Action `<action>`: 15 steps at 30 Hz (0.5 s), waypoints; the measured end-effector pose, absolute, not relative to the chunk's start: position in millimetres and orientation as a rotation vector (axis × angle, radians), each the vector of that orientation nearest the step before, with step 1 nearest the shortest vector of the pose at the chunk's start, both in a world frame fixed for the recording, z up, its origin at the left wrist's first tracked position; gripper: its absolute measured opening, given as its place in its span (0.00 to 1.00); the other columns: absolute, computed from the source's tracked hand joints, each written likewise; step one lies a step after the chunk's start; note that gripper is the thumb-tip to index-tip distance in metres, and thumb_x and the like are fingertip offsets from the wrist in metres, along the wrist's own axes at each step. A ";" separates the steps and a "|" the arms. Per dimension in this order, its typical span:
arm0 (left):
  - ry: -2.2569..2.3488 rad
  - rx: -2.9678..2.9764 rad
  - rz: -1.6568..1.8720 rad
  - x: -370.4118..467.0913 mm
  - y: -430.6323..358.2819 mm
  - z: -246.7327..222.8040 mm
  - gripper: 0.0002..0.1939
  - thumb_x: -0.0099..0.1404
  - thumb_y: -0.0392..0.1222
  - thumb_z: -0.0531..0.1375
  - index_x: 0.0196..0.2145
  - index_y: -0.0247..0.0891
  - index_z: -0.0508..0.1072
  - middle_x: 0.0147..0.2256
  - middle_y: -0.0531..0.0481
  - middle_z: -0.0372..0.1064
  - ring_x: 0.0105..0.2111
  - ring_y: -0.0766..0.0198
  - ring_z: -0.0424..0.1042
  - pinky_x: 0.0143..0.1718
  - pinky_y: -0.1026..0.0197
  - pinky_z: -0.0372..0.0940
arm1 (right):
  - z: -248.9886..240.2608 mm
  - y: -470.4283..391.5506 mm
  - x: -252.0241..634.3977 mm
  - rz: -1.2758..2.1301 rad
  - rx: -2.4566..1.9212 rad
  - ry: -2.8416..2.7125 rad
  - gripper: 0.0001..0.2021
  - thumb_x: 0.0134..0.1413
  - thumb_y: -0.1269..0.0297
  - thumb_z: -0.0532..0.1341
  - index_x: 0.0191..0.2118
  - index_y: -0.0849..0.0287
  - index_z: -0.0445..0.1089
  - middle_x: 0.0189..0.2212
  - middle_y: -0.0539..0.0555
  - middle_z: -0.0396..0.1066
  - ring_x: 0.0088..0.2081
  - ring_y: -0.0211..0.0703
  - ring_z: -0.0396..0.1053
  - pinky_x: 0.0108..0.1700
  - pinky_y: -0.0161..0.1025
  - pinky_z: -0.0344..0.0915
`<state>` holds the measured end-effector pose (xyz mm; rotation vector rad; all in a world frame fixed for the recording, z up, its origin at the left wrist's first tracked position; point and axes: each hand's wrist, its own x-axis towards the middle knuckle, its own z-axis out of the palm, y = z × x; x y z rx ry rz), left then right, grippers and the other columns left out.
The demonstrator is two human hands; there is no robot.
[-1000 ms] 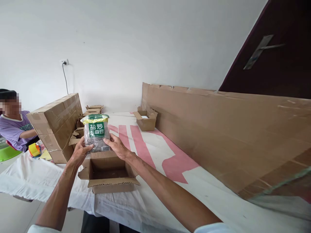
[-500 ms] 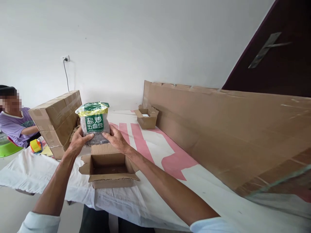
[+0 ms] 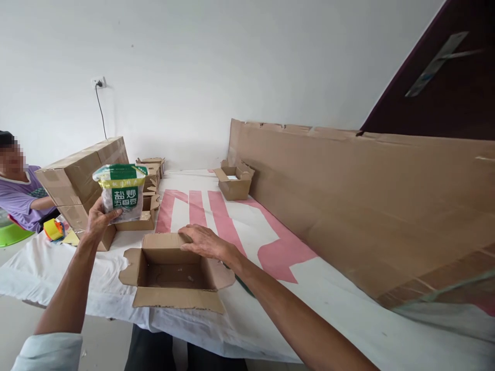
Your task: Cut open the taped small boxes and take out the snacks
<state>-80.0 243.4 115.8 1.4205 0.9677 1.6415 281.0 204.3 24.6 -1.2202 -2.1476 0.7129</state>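
Note:
My left hand (image 3: 101, 216) is closed around the lower left side of a plastic bag of spiced beans (image 3: 126, 198). The bag is white and green with a yellow band, held upright above the left part of the table. My right hand (image 3: 204, 241) rests at the rear right corner of a small cardboard box (image 3: 174, 297), its fingers curled over the back flap. Its top faces me with the flaps spread outward, and no goods show inside. Part of a dark green object (image 3: 244, 286) shows under my right forearm.
Stacked taped cartons (image 3: 83, 178) stand at the left, with several small opened boxes (image 3: 137, 223) beside them. Another open box (image 3: 234, 190) sits near the long cardboard panel (image 3: 328, 206) on the right. A tape dispenser (image 3: 53, 230) lies near a seated person (image 3: 23, 198).
My right hand has let go of the bag and come down to the box's back flap. My left hand has carried the bag leftward. The box's flaps are spread wider.

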 end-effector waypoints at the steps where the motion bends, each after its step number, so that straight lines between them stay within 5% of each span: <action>1: 1.000 1.389 1.617 -81.3 242.8 103.6 0.38 0.34 0.42 0.87 0.44 0.36 0.82 0.39 0.49 0.85 0.36 0.59 0.80 0.43 0.57 0.76 | 27.0 199.2 280.5 0.692 -1.238 -2.214 0.14 0.57 0.60 0.75 0.49 0.53 0.82 0.52 0.61 0.82 0.56 0.65 0.76 0.57 0.50 0.66; 7: 1.101 1.303 1.437 -82.5 233.8 34.0 0.39 0.34 0.43 0.86 0.46 0.36 0.82 0.38 0.49 0.85 0.37 0.57 0.80 0.44 0.56 0.76 | 41.1 181.9 286.2 0.827 -1.305 -2.313 0.27 0.64 0.55 0.68 0.66 0.57 0.77 0.66 0.64 0.75 0.67 0.67 0.71 0.67 0.54 0.65; 15: 1.166 1.218 1.388 -94.3 242.7 -11.5 0.38 0.35 0.44 0.85 0.46 0.36 0.82 0.37 0.49 0.85 0.36 0.56 0.81 0.44 0.54 0.75 | 14.3 204.5 315.1 1.311 -1.105 -1.921 0.35 0.54 0.39 0.74 0.60 0.58 0.82 0.63 0.64 0.79 0.65 0.65 0.74 0.68 0.58 0.68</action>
